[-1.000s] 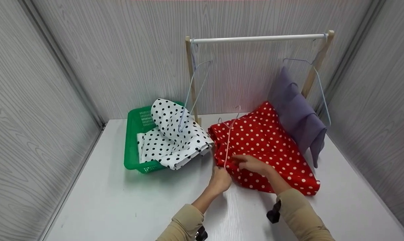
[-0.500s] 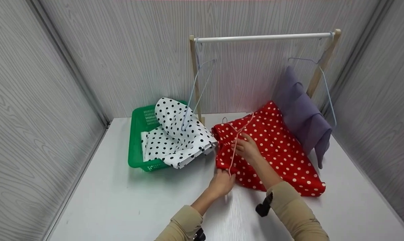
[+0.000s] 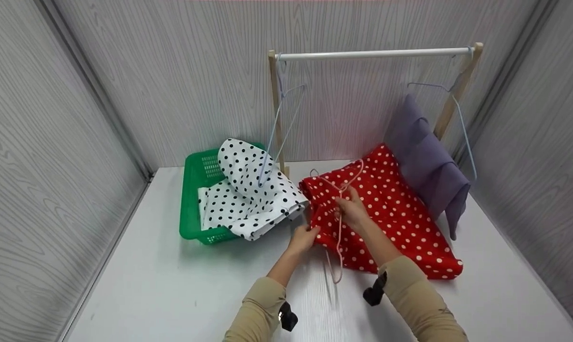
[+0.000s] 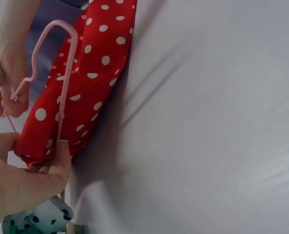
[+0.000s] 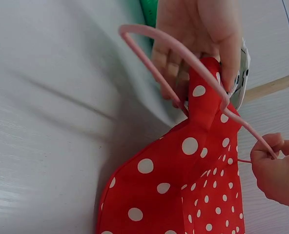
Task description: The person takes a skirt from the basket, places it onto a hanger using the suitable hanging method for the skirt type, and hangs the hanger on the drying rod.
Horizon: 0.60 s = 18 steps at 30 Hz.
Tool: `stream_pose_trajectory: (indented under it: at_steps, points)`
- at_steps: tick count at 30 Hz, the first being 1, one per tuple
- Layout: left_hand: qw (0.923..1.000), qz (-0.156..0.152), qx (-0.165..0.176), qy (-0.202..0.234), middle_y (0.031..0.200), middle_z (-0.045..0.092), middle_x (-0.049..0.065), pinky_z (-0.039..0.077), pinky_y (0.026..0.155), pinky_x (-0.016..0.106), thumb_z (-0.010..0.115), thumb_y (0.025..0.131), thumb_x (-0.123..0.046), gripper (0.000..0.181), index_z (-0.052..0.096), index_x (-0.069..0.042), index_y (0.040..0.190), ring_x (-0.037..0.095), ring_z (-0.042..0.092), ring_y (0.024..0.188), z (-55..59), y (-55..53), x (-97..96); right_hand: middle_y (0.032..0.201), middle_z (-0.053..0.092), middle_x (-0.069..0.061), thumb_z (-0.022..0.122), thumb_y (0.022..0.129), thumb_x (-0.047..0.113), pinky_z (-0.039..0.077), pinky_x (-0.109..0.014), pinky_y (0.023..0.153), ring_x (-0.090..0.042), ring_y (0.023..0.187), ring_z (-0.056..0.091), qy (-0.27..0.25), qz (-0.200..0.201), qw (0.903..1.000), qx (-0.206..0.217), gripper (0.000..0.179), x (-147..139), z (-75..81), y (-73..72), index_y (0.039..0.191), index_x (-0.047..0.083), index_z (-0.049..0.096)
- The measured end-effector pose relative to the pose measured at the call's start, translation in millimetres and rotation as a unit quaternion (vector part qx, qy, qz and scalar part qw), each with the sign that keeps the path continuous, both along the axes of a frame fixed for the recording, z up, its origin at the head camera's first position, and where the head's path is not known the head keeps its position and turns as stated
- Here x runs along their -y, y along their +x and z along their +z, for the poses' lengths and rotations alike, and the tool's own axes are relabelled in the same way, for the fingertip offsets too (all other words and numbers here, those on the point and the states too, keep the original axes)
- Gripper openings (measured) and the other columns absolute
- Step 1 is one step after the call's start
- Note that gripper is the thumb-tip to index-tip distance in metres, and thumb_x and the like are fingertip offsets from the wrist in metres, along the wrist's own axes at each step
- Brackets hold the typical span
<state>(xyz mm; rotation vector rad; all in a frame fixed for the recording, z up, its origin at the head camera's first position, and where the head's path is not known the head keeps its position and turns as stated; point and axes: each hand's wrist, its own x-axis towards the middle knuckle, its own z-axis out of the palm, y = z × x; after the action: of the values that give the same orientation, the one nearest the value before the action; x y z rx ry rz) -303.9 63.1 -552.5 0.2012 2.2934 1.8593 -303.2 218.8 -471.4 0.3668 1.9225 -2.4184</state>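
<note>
A red cloth with white dots lies across the table, its left edge lifted. My left hand pinches that edge between thumb and fingers, as the left wrist view also shows. My right hand grips a pink hanger close to its neck, above the cloth. One rounded end of the hanger sticks out past the cloth's near edge. In the right wrist view, the pink hanger passes around the gathered red cloth beside the left hand. Part of the hanger is hidden by cloth.
A green basket at left holds a white cloth with black dots, draping over its rim. Behind stands a rack with a white rail and wooden posts. Blue hangers hang at its ends. A purple cloth leans at right.
My right hand has come to the hanger's neck and grips it. The hanger's lower end has swung out toward me, past the cloth edge. My left hand now lifts the cloth edge.
</note>
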Motion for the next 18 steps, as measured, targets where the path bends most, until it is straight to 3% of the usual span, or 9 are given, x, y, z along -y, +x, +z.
stream_pose_trajectory:
  at_steps: [4, 5, 7, 9, 11, 14, 16, 18]
  points:
    - [0.9976, 0.034, -0.048, 0.037, 0.076, 0.063, 0.010, 0.047, 0.059, 0.025, 0.062, 0.083, -0.024, 0.034, 0.063, 0.008, 0.093, 0.015, 0.060, 0.064, -83.3, -68.1, -29.2, 0.086, 0.049, -0.013, 0.042, 0.099, 0.014, 0.045, -0.031, 0.062, -0.019, 0.065, 0.048, 0.101, -0.020, 0.9939, -0.039, 0.022, 2, 1.0, 2.9, 0.119, 0.005, 0.043]
    - [0.9975, 0.039, -0.042, 0.042, 0.076, 0.063, 0.010, 0.048, 0.059, 0.026, 0.062, 0.083, -0.026, 0.035, 0.064, 0.008, 0.091, 0.017, 0.060, 0.065, -100.2, -83.9, -35.9, 0.085, 0.051, -0.014, 0.043, 0.099, 0.016, 0.046, -0.033, 0.062, -0.021, 0.066, 0.050, 0.128, -0.028, 0.9902, -0.049, 0.019, 1, 1.4, 3.5, 0.113, 0.003, 0.046]
    - [0.9976, 0.056, -0.015, 0.037, 0.078, 0.063, 0.011, 0.048, 0.061, 0.028, 0.063, 0.084, -0.026, 0.034, 0.064, 0.007, 0.092, 0.019, 0.060, 0.067, -98.8, -93.4, -43.6, 0.085, 0.055, -0.017, 0.042, 0.099, 0.018, 0.047, -0.035, 0.065, -0.022, 0.068, 0.053, 0.174, -0.044, 0.9815, -0.066, 0.021, 0, 1.6, 4.5, 0.107, 0.000, 0.050]
    - [0.9972, 0.059, -0.001, 0.045, 0.078, 0.063, 0.010, 0.047, 0.061, 0.027, 0.063, 0.085, -0.027, 0.033, 0.065, 0.006, 0.092, 0.017, 0.059, 0.067, -72.6, -83.8, -43.2, 0.085, 0.057, -0.020, 0.043, 0.099, 0.019, 0.047, -0.035, 0.063, -0.021, 0.067, 0.054, 0.209, -0.062, 0.9732, -0.072, 0.023, -4, 0.4, 5.7, 0.104, -0.001, 0.054]
    - [0.9968, 0.065, 0.029, 0.035, 0.083, 0.064, 0.013, 0.048, 0.066, 0.031, 0.060, 0.088, -0.022, 0.030, 0.065, 0.006, 0.096, 0.020, 0.060, 0.073, -24.4, -58.5, -40.9, 0.086, 0.059, -0.021, 0.045, 0.098, 0.019, 0.045, -0.030, 0.059, -0.018, 0.065, 0.053, 0.237, -0.076, 0.9657, -0.073, 0.025, -8, -2.0, 7.2, 0.102, -0.002, 0.057]
    - [0.9959, 0.086, 0.017, 0.022, 0.087, 0.064, 0.013, 0.046, 0.069, 0.030, 0.056, 0.090, -0.012, 0.023, 0.065, 0.007, 0.101, 0.019, 0.058, 0.077, 36.5, -22.3, -38.8, 0.086, 0.061, -0.020, 0.047, 0.098, 0.020, 0.039, -0.025, 0.053, -0.015, 0.059, 0.048, 0.268, -0.093, 0.9566, -0.066, 0.026, -15, -7.4, 9.6, 0.098, -0.002, 0.060]
    - [0.9949, 0.100, -0.007, 0.012, 0.090, 0.065, 0.013, 0.045, 0.070, 0.029, 0.054, 0.090, -0.008, 0.023, 0.065, 0.006, 0.103, 0.019, 0.058, 0.078, 60.4, -8.0, -40.4, 0.084, 0.062, -0.018, 0.047, 0.097, 0.020, 0.039, -0.023, 0.051, -0.014, 0.059, 0.049, 0.281, -0.102, 0.9522, -0.060, 0.027, -18, -10.7, 10.7, 0.097, -0.003, 0.061]
    - [0.9935, 0.108, -0.035, 0.005, 0.092, 0.067, 0.012, 0.045, 0.070, 0.028, 0.055, 0.090, -0.008, 0.024, 0.065, 0.005, 0.107, 0.017, 0.059, 0.079, 72.8, -1.1, -42.8, 0.083, 0.063, -0.015, 0.047, 0.097, 0.019, 0.043, -0.022, 0.052, -0.012, 0.059, 0.051, 0.276, -0.116, 0.9524, -0.056, 0.027, -20, -13.1, 11.1, 0.099, -0.003, 0.062]
